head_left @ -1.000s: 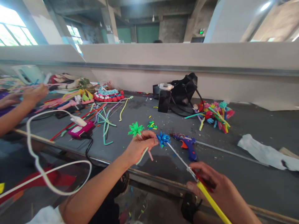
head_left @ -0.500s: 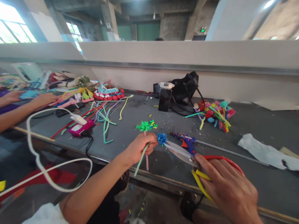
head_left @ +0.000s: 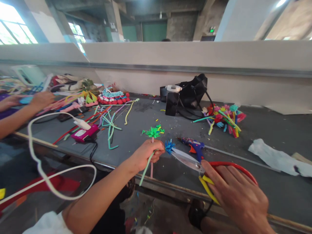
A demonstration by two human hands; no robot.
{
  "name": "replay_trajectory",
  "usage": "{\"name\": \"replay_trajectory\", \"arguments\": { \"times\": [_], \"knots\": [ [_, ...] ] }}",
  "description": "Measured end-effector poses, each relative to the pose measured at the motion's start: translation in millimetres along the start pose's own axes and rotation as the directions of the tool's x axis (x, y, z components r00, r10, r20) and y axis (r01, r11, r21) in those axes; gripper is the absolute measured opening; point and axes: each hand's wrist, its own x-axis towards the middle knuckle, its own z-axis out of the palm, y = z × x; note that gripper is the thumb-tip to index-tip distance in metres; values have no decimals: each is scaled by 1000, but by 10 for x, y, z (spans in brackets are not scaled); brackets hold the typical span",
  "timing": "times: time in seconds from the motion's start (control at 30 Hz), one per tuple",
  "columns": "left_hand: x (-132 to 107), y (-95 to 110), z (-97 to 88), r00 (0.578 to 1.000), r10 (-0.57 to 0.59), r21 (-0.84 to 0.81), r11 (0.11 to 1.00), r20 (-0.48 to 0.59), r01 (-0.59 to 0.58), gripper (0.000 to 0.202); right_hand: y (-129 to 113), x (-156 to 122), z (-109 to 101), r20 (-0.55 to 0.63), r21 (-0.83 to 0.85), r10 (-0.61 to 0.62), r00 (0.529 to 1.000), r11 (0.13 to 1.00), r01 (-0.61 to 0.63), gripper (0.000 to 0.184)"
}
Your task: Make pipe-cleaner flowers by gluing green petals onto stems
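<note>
My left hand (head_left: 153, 151) is closed around two fuzzy pipe-cleaner flowers. The green flower (head_left: 153, 132) stands above the fist on a pink stem. The blue flower (head_left: 169, 147) pokes out to the right by the thumb, and a light green stem (head_left: 147, 169) hangs below the hand. In my right hand (head_left: 240, 191) is a pair of scissors (head_left: 186, 160) with a red handle loop and yellow on the other handle. Their blade tips reach the blue flower's edge; whether they touch it I cannot tell.
A blue glue gun (head_left: 198, 147) lies behind the scissors. Further back are a phone (head_left: 172, 104), a black bag (head_left: 193, 92) and a bunch of pipe-cleaner flowers (head_left: 226, 120). Loose pipe cleaners (head_left: 110, 125) and a magenta box (head_left: 85, 132) with a white cable lie left, near another person's hands (head_left: 42, 99).
The scissor blades have come closer together. The green flower has tilted slightly right and its pink stem's lower end has shifted left. At left, the other person's hand has moved a little left.
</note>
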Motion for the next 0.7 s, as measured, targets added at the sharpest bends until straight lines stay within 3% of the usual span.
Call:
{"name": "replay_trajectory", "arguments": {
  "times": [0.33,0.7],
  "knots": [
    [26,-28,-71,997,-44,8,999,64,43,24,73,-120,122,30,15,-48,998,999,48,35],
    [19,-20,-75,996,-57,4,998,67,57,20,-9,-156,105,11,63,34,999,997,-35,36]
  ]
}}
